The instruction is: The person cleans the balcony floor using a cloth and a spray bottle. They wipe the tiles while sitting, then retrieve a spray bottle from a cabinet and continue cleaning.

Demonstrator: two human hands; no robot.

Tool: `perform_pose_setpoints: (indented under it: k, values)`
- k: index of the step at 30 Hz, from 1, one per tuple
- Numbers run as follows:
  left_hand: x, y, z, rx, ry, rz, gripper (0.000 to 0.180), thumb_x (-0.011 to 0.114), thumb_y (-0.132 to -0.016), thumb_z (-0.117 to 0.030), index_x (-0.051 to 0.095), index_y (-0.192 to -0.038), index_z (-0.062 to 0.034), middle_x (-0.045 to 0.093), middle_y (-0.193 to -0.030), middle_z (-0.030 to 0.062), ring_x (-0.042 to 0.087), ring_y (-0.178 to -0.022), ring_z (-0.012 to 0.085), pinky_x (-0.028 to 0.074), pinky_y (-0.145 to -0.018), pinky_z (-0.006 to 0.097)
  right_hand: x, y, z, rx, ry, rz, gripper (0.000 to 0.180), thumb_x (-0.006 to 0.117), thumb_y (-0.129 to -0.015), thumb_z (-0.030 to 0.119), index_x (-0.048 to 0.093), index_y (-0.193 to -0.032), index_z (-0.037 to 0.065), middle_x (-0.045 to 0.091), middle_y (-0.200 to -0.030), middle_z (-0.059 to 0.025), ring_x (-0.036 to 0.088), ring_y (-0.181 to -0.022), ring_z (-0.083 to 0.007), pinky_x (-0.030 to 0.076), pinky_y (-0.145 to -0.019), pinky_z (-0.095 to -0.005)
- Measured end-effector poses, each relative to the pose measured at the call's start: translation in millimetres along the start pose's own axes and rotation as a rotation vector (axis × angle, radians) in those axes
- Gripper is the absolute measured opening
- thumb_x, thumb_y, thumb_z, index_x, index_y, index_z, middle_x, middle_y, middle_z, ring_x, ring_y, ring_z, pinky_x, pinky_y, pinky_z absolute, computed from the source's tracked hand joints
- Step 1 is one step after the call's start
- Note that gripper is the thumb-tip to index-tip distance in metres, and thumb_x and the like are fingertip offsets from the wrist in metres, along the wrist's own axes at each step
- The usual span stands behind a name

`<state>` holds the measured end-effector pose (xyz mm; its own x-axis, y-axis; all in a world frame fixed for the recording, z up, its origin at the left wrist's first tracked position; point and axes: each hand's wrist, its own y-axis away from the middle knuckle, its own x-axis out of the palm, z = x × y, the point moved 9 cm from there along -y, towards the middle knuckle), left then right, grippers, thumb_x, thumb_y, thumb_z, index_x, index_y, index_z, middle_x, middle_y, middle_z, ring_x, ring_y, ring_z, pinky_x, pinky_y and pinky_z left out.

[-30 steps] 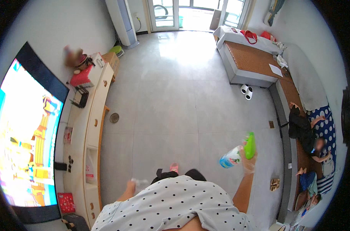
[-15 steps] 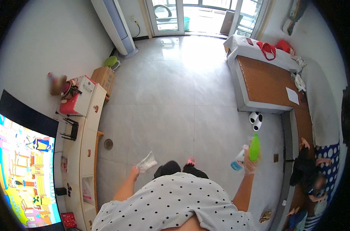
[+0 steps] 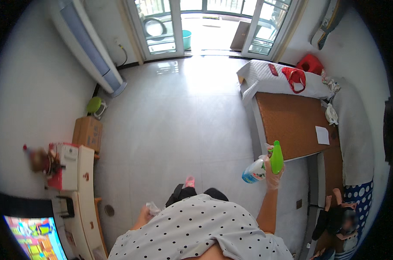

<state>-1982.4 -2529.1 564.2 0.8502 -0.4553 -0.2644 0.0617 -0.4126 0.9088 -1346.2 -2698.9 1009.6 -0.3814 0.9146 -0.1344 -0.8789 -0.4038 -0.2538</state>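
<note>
A spray bottle [image 3: 253,171], white and blue with a bright green trigger head, is gripped in my right hand [image 3: 273,178]. Thin clear plastic, like a disposable glove, covers that hand. The bottle tilts, its base toward the left, over the floor just short of the brown sofa seat. Low on my left side, my left hand [image 3: 142,216] is closed around a crumpled whitish thing [image 3: 153,209]. Whether this is cloth or plastic I cannot tell.
On the right runs an L-shaped sofa [image 3: 287,117] with a person [image 3: 341,223] on it. A long cabinet [image 3: 86,180] and a lit television [image 3: 35,237] line the left. A cardboard box [image 3: 87,133] stands beyond. Glass doors [image 3: 159,28] are ahead.
I have moved forward: the sofa and cabinet sit nearer and the doors show more fully. My left hand has drawn back toward my body. The spray bottle remains in my right hand.
</note>
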Motion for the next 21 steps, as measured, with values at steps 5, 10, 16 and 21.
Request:
perform_pose_setpoints:
  k: [5,10,16,21]
  values:
    - [85,-33,-356,0.359,0.376,0.191,0.051,0.04,-0.076,-0.002,0.043,-0.126,-0.0129,0.052,-0.117,0.0073,0.054,-0.1,0.0246,0.048,-0.078,0.04,-2,-131,-35,0.007,0.074,-0.108,0.036,0.058,-0.076,0.003,0.055,-0.112,0.005,0.056,-0.117,-0.0069,0.054,-0.08,-0.0092,0.046,-0.072,-0.0249]
    - [192,37,-613,0.619,0.75,0.552,0.062,0.038,-0.066,0.005,0.04,-0.127,-0.0031,0.051,-0.117,0.012,0.052,-0.106,0.0287,0.043,-0.093,0.044,18,-275,-103,-0.039,0.201,-0.042,0.035,0.057,-0.077,0.002,0.054,-0.112,0.004,0.059,-0.108,-0.0058,0.055,-0.085,-0.0124,0.046,-0.076,-0.0273]
    - [261,111,-817,0.853,0.594,0.44,0.058,0.04,-0.069,0.002,0.04,-0.127,0.0001,0.05,-0.122,0.0142,0.05,-0.111,0.0289,0.038,-0.1,0.04,140,-493,-160,0.022,0.076,0.241,0.041,0.058,-0.075,-0.005,0.053,-0.116,0.0,0.059,-0.106,-0.0056,0.055,-0.088,-0.0113,0.046,-0.079,-0.0257]
    - [328,147,-966,0.805,0.956,0.755,0.054,0.04,-0.076,-0.004,0.039,-0.129,0.0009,0.049,-0.124,0.0124,0.049,-0.114,0.028,0.035,-0.101,0.038,253,-654,-137,-0.2,-0.061,0.357,0.046,0.059,-0.075,-0.008,0.052,-0.119,0.001,0.059,-0.108,-0.0063,0.055,-0.087,-0.0096,0.046,-0.076,-0.0224]
